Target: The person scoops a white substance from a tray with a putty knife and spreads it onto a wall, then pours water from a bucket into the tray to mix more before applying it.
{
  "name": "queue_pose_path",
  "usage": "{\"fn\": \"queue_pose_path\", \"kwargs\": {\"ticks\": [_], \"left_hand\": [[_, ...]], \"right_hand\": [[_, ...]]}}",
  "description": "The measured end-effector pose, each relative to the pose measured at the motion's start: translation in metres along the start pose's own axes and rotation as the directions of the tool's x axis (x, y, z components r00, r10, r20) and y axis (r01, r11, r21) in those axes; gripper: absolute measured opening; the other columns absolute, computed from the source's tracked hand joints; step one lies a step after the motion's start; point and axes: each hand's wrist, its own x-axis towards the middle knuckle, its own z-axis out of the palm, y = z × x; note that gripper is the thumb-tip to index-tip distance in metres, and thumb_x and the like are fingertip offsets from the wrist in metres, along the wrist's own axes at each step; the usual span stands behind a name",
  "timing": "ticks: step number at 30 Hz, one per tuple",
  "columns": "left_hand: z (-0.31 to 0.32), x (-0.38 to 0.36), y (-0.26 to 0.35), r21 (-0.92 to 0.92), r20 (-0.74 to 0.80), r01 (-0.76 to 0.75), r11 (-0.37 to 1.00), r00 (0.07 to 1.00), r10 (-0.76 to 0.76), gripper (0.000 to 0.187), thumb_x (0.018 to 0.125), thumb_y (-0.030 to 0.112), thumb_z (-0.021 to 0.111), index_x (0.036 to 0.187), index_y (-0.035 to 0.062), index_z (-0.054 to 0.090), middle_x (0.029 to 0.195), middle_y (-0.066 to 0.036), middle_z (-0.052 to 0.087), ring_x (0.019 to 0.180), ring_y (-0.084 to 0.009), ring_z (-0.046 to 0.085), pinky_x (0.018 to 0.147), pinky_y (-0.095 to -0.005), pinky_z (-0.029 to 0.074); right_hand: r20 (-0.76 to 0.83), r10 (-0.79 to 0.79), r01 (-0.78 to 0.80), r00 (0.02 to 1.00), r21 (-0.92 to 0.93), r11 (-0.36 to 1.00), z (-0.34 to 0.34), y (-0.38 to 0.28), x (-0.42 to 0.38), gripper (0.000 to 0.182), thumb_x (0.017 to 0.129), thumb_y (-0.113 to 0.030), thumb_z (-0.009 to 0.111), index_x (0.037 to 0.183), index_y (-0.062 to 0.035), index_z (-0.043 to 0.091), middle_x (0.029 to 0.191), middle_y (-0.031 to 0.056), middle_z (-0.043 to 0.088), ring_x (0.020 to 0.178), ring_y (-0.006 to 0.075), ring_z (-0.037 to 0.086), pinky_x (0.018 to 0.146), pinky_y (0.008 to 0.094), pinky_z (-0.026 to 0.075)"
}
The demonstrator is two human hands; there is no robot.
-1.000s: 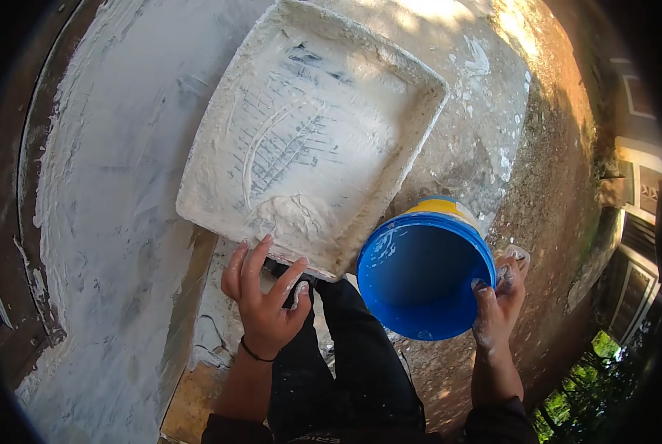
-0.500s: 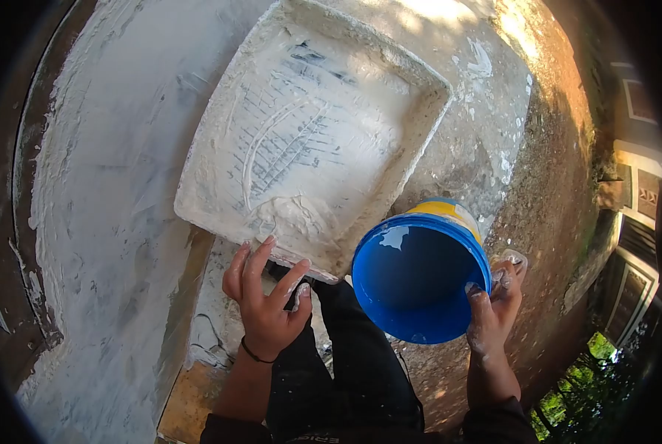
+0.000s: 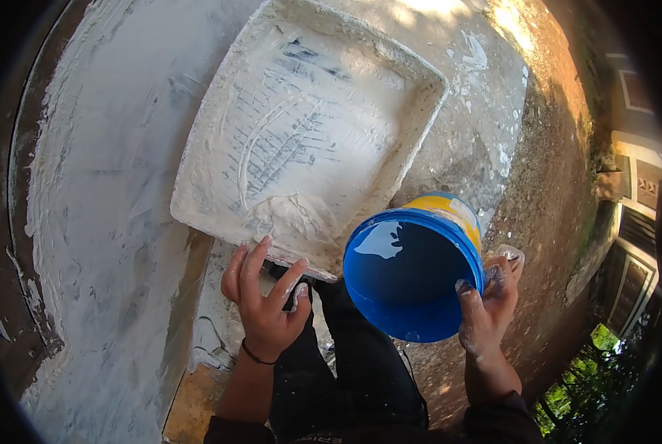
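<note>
A blue bucket (image 3: 412, 318) with a yellow band outside is gripped at its right rim by my right hand (image 3: 486, 303), thumb over the edge. The bucket leans toward the tray, and a liquid surface with a bright reflection shows inside it. Across the upper middle lies a wide shallow tray (image 3: 426, 122), coated in white paste, with a thicker lump of paste (image 3: 290, 214) near its front edge. My left hand (image 3: 266, 300) has its fingers apart, with the fingertips right at the tray's near rim. White smears mark the fingers of both hands.
To the left runs a broad surface coated with white plaster (image 3: 116, 222). Brown ground (image 3: 542, 185) with white splashes stretches to the right. My dark-trousered legs (image 3: 360, 355) stand below the tray, near a wooden piece (image 3: 190, 399). A building (image 3: 638, 177) stands far right.
The bucket and my right hand have shifted slightly left. The bright reflection inside the bucket has grown. My left hand stays at the tray's rim.
</note>
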Motion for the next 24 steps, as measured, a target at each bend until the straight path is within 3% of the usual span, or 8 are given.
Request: {"fn": "queue_pose_path", "kwargs": {"ticks": [8, 10, 11, 13, 14, 20, 22, 24], "left_hand": [[-0.001, 0.000, -0.001, 0.001, 0.001, -0.004, 1.000, 1.000, 0.004, 0.030, 0.073, 0.017, 0.061, 0.102, 0.0166, 0.069, 0.131, -0.016, 0.046, 0.123, -0.0370, 0.034, 0.104, -0.0457, 0.022], [-0.001, 0.000, -0.001, -0.003, 0.001, -0.001, 1.000, 1.000, 0.001, 0.030, 0.073, 0.017, 0.061, 0.102, 0.0167, 0.069, 0.131, -0.016, 0.046, 0.123, -0.0371, 0.034, 0.104, -0.0456, 0.022], [0.000, -0.001, -0.001, -0.006, 0.000, 0.002, 1.000, 1.000, -0.002, 0.030, 0.073, 0.017, 0.061, 0.102, 0.0168, 0.069, 0.131, -0.016, 0.046, 0.123, -0.0371, 0.034, 0.104, -0.0456, 0.022], [0.000, -0.001, -0.001, -0.010, 0.000, 0.006, 1.000, 1.000, -0.006, 0.030, 0.073, 0.018, 0.061, 0.102, 0.0169, 0.069, 0.131, -0.016, 0.047, 0.123, -0.0371, 0.035, 0.104, -0.0456, 0.022], [0.000, -0.001, -0.001, -0.013, -0.003, 0.007, 1.000, 1.000, -0.007, 0.030, 0.073, 0.017, 0.061, 0.102, 0.0170, 0.069, 0.131, -0.016, 0.047, 0.122, -0.0370, 0.035, 0.104, -0.0457, 0.021], [0.000, -0.002, -0.002, -0.015, -0.009, 0.008, 1.000, 1.000, -0.008, 0.030, 0.072, 0.017, 0.062, 0.102, 0.0174, 0.069, 0.131, -0.016, 0.047, 0.122, -0.0369, 0.035, 0.103, -0.0457, 0.021], [0.001, -0.001, -0.002, -0.015, -0.011, 0.006, 1.000, 1.000, -0.006, 0.030, 0.072, 0.017, 0.062, 0.102, 0.0174, 0.069, 0.131, -0.016, 0.047, 0.122, -0.0369, 0.035, 0.103, -0.0457, 0.021], [0.002, 0.000, -0.002, -0.018, -0.026, 0.008, 1.000, 1.000, -0.009, 0.030, 0.072, 0.015, 0.062, 0.101, 0.0176, 0.069, 0.130, -0.015, 0.048, 0.121, -0.0366, 0.036, 0.103, -0.0455, 0.022]], "right_hand": [[-0.035, 0.013, -0.011, 0.999, 0.041, 0.999, 0.008, 0.003, -0.006, 0.038, 0.071, -0.026, 0.067, 0.090, 0.0023, 0.049, 0.098, 0.0162, 0.039, 0.092, 0.0250, 0.036, 0.085, 0.0384, 0.030], [-0.057, -0.047, 0.049, 0.997, 0.041, 0.998, 0.010, 0.001, -0.004, 0.030, 0.077, -0.024, 0.068, 0.075, -0.0025, 0.046, 0.090, 0.0053, 0.034, 0.084, 0.0146, 0.035, 0.072, 0.0260, 0.030], [-0.057, -0.048, 0.050, 0.997, 0.039, 0.998, 0.009, 0.001, -0.004, 0.030, 0.077, -0.024, 0.068, 0.075, -0.0025, 0.046, 0.090, 0.0053, 0.034, 0.084, 0.0146, 0.035, 0.072, 0.0260, 0.030], [0.018, 0.027, -0.027, 0.999, 0.037, 0.999, 0.007, -0.002, -0.004, 0.034, 0.073, -0.023, 0.067, 0.090, 0.0015, 0.050, 0.099, 0.0144, 0.038, 0.095, 0.0241, 0.038, 0.087, 0.0365, 0.031], [0.019, 0.027, -0.027, 0.999, 0.037, 0.999, 0.006, -0.003, -0.003, 0.034, 0.073, -0.023, 0.067, 0.090, 0.0015, 0.050, 0.099, 0.0144, 0.038, 0.095, 0.0241, 0.038, 0.087, 0.0365, 0.031], [-0.042, 0.145, -0.132, 0.989, 0.226, 0.965, 0.000, -0.001, 0.011, 0.023, 0.073, -0.017, 0.066, 0.077, -0.0013, 0.050, 0.092, 0.0087, 0.040, 0.089, 0.0189, 0.040, 0.086, 0.0337, 0.031], [-0.030, 0.241, -0.212, 0.970, 0.378, 0.901, -0.010, 0.012, 0.016, 0.018, 0.073, -0.012, 0.065, 0.078, -0.0024, 0.050, 0.090, 0.0065, 0.040, 0.084, 0.0157, 0.041, 0.083, 0.0294, 0.032], [0.010, 0.227, -0.217, 0.974, 0.331, 0.918, -0.022, 0.037, 0.019, 0.012, 0.076, -0.008, 0.061, 0.080, -0.0036, 0.050, 0.089, 0.0028, 0.041, 0.082, 0.0120, 0.041, 0.078, 0.0244, 0.034]]}}
